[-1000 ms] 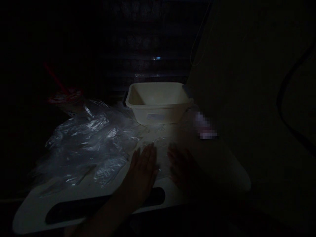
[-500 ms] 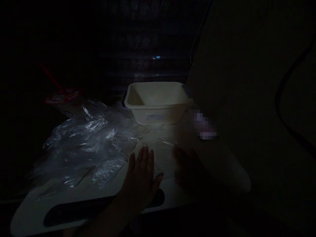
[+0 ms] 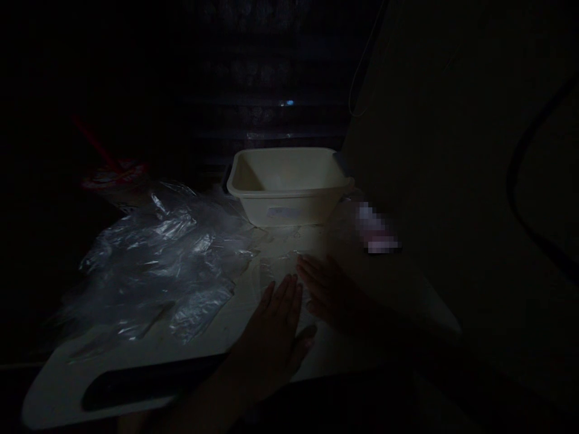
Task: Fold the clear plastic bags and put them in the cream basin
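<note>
In dim light, a thin clear plastic bag (image 3: 283, 265) lies flat on a white board-like table (image 3: 58, 386). My left hand (image 3: 278, 325) rests on its near part, palm down with the fingers stretched out. My right hand (image 3: 328, 289) lies over the bag's right side, fingers extended and pointing left, close to the left fingertips. A loose heap of clear plastic bags (image 3: 167, 265) spreads over the table left of my hands. Deep shadow covers much of the right hand and forearm.
A cream plastic basin (image 3: 289, 208) with a label stands at the table's back. Behind the heap at left is a cup (image 3: 117, 181) with a red straw. A blurred-out item (image 3: 377, 229) lies right of the basin. The table has a dark handle slot (image 3: 136, 386) near its front edge.
My left hand has slid right and slightly nearer to me. My right hand has moved left onto the bag, so the two hands are now close together.
</note>
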`<state>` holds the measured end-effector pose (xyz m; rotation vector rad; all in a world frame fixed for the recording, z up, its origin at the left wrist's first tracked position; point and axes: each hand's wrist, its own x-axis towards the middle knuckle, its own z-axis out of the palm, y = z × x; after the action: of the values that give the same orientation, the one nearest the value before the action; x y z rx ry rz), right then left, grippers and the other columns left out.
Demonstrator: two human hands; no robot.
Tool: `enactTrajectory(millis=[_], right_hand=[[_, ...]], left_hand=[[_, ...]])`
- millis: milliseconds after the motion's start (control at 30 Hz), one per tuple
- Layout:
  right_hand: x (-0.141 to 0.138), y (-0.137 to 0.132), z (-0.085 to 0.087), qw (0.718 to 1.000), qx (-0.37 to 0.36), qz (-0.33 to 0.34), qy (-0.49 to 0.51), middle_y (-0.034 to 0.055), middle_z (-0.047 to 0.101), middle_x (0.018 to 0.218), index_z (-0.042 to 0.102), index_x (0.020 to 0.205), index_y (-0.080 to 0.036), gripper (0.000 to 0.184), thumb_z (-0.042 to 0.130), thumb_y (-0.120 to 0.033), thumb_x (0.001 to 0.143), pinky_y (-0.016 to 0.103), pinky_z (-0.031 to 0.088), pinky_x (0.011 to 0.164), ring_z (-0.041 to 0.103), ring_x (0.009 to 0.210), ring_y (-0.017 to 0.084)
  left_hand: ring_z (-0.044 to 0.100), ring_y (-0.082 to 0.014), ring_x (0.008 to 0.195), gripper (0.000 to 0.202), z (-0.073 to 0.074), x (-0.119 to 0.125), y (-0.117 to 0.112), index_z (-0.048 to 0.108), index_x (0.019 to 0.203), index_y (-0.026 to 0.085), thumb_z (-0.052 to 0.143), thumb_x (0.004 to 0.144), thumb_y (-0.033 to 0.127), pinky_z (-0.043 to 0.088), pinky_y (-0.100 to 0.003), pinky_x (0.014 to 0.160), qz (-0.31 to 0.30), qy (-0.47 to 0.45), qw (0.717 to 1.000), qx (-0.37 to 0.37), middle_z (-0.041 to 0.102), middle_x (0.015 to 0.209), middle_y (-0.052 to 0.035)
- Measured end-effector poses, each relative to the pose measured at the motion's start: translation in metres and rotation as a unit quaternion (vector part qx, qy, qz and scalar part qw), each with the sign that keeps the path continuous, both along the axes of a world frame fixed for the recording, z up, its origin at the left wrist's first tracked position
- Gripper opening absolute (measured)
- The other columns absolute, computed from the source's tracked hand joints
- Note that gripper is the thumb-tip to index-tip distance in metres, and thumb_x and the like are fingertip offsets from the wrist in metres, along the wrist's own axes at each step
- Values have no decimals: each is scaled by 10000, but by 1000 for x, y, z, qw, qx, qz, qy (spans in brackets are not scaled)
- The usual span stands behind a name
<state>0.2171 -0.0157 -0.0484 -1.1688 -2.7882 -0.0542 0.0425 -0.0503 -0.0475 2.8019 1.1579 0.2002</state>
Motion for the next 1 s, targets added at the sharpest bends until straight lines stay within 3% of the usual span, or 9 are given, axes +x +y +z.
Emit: enactTrajectory(millis=[467, 600, 800, 1000], right_hand=[[12, 13, -4, 995, 53, -86, -18, 133, 314, 1271, 342, 1191, -57, 448, 206, -294, 835, 471, 161, 933, 219, 1183, 211], [1, 5, -5, 998, 48, -50, 2, 117, 279, 1292, 318, 1208, -53, 462, 223, -307, 834, 423, 182, 950, 168, 1202, 203], [1, 4, -9, 998, 28, -51, -1, 114, 259, 1301, 281, 1226, -57, 484, 227, -326, 828, 466, 179, 937, 171, 1200, 212], [2, 3, -8, 999, 27, -46, 9, 133, 264, 1295, 280, 1227, -51, 489, 269, -314, 814, 479, 180, 929, 175, 1196, 230]], left_hand=[[19, -258, 1214, 606, 3, -2, -2, 134, 1271, 76, 253, 816, 458, 160, -447, 971, 0, -10, 1000, -21, 90, 1341, -147], [23, -259, 1214, 583, 2, -2, -2, 167, 1263, 86, 267, 816, 447, 166, -454, 970, -4, -24, 1000, -15, 96, 1341, -143], [21, -247, 1214, 555, 4, -4, 0, 147, 1265, 72, 267, 827, 392, 196, -432, 965, -7, -25, 999, -18, 102, 1338, -152], [64, -240, 1211, 502, 8, 6, 25, 149, 1262, 23, 258, 838, 267, 193, -394, 969, 51, -2, 999, -2, 139, 1324, -182]])
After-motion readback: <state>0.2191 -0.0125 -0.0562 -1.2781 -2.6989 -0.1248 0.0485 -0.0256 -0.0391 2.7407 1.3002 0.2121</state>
